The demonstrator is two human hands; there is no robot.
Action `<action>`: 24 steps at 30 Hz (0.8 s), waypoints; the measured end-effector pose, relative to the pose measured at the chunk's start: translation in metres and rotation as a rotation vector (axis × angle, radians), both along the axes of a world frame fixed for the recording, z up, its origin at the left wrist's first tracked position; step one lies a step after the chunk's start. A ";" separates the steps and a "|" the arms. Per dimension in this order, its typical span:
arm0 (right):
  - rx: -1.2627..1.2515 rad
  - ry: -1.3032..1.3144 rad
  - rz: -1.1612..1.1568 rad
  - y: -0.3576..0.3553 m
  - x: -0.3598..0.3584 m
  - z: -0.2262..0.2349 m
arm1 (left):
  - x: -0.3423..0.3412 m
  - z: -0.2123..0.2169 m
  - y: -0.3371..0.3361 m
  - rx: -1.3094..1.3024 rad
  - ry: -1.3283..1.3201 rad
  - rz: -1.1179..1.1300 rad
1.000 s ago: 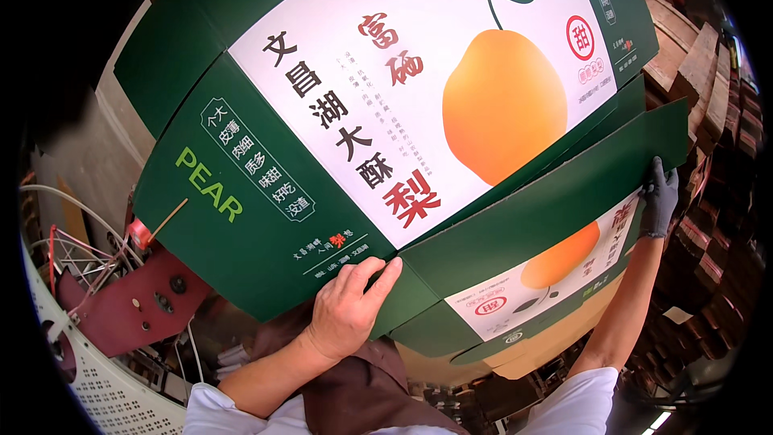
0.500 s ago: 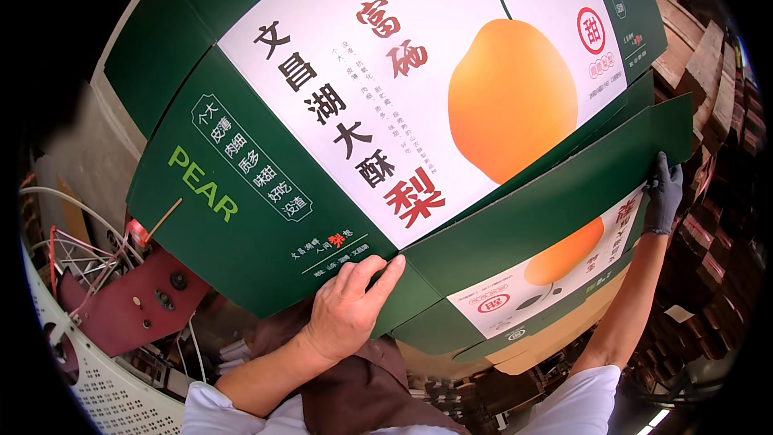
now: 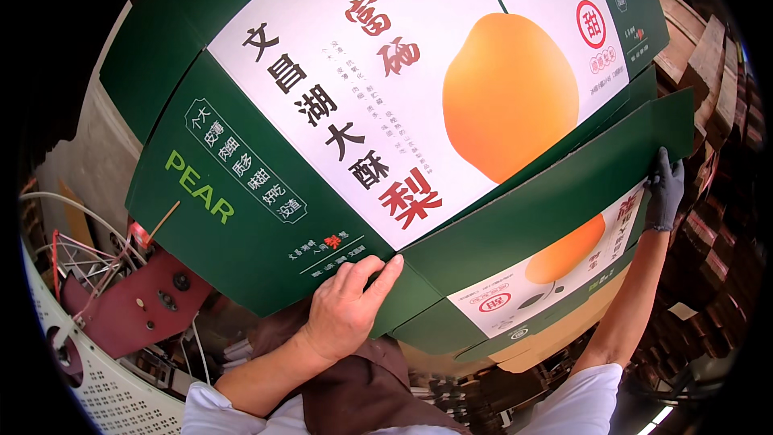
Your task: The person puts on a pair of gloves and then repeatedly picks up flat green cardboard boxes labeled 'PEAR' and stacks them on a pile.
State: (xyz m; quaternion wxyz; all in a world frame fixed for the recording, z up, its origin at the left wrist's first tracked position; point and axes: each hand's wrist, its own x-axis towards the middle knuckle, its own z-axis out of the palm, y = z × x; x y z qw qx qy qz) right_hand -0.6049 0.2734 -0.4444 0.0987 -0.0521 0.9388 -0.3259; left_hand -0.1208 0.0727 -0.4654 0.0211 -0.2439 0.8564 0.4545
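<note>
A large green and white printed cardboard fruit box point(image 3: 241, 282) fills the middle of the view, opened out with its panels at angles. Its broad white face carries a big yellow-orange pear; a narrower side panel point(image 3: 451, 262) with a smaller pear folds toward me. My bare left hand point(image 3: 346, 306) is closed on the lower corner where the green panels meet, with thumb and index finger at the fold. On the right, my right hand point(image 3: 665, 193) in a dark grey glove grips the outer edge of the narrower panel. Its fingers behind the cardboard are partly hidden.
A dark red metal plate point(image 3: 141, 306) with holes and a pale perforated guard point(image 3: 121, 395) belong to a machine at the lower left. A thin wooden stick point(image 3: 167, 219) stands near the box's left edge. Stacked cardboard point(image 3: 700, 266) lies along the right.
The broad pear face has shifted slightly left and its angle has changed a little. Both hands keep their grip in nearly the same places.
</note>
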 end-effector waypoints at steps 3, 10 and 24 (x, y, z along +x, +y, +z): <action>-0.005 -0.007 0.000 0.000 -0.001 0.000 | 0.000 0.000 -0.001 0.015 0.001 -0.001; -0.002 -0.009 0.006 -0.002 -0.002 -0.003 | -0.002 0.000 -0.001 0.017 -0.007 -0.008; -0.036 0.098 0.077 0.004 -0.005 -0.019 | -0.002 0.005 0.002 -0.043 -0.067 -0.026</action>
